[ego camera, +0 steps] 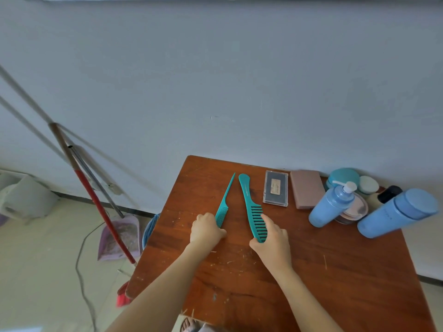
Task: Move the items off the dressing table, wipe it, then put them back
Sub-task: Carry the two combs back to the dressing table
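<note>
Gripping both combs, left hand [206, 230] nears table's [287, 283] left edge.

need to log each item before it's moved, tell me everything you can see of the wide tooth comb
The wide tooth comb is teal and looks like smooth plastic. It has a long curved handle with faint print along it and a row of thick, widely spaced teeth facing right. It lies flat on the wooden table, handle pointing toward the wall, just right of the tail comb and apart from it. The right hand covers its near, toothed end, fingers curled on it.
</note>
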`<control>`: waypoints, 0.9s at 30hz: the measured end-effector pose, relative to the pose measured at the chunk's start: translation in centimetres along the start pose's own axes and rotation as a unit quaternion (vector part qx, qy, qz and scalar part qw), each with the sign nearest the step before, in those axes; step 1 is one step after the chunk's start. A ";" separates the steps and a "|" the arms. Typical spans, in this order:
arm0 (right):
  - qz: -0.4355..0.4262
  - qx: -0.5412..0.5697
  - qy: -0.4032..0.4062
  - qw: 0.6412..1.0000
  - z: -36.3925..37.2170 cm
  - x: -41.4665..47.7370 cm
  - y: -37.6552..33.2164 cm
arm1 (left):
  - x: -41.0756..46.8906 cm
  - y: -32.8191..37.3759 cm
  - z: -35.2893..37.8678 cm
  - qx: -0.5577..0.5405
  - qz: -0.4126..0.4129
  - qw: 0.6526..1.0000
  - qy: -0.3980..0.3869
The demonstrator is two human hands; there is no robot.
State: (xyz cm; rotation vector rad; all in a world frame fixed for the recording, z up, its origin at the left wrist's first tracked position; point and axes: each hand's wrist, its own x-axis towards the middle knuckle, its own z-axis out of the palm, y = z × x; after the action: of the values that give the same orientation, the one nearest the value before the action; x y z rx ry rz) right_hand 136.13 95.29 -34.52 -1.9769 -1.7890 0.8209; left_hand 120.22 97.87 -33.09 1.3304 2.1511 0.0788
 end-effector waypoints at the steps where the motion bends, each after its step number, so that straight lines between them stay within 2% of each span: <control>1: 0.011 0.030 -0.007 0.999 -0.2 0.0 -0.1 | 0.0 -0.2 -0.1 -0.007 0.003 1.000 0.003; 5: 0.038 0.117 -0.016 0.992 -1.0 -0.2 -0.3 | 0.2 -1.3 -0.9 -0.046 0.024 0.999 0.001; 9: 0.037 0.079 0.000 0.996 -1.6 -1.3 -0.5 | 1.0 -2.2 -1.8 -0.074 0.055 0.995 -0.030; 12: 0.054 0.012 -0.001 0.998 -1.6 -2.4 -1.2 | 2.0 -2.8 -2.5 -0.084 0.094 0.990 -0.060; 16: 0.140 -0.060 0.001 0.988 -0.3 -4.3 -2.5 | 2.6 -3.8 -3.3 -0.058 0.169 0.978 -0.108; 22: 0.278 -0.057 0.040 0.958 2.7 -8.3 -4.2 | 2.4 -6.7 -3.9 -0.012 0.273 0.946 -0.172; 27: 0.320 -0.055 0.119 0.938 3.9 -13.0 -5.2 | 1.0 -7.7 -3.7 0.008 0.317 0.926 -0.206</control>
State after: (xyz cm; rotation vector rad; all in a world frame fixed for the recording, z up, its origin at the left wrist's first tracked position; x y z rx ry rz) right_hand 129.21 82.77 -31.96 -2.6492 -1.0715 0.6176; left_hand 111.89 95.83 -33.26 1.8190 1.3195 0.0333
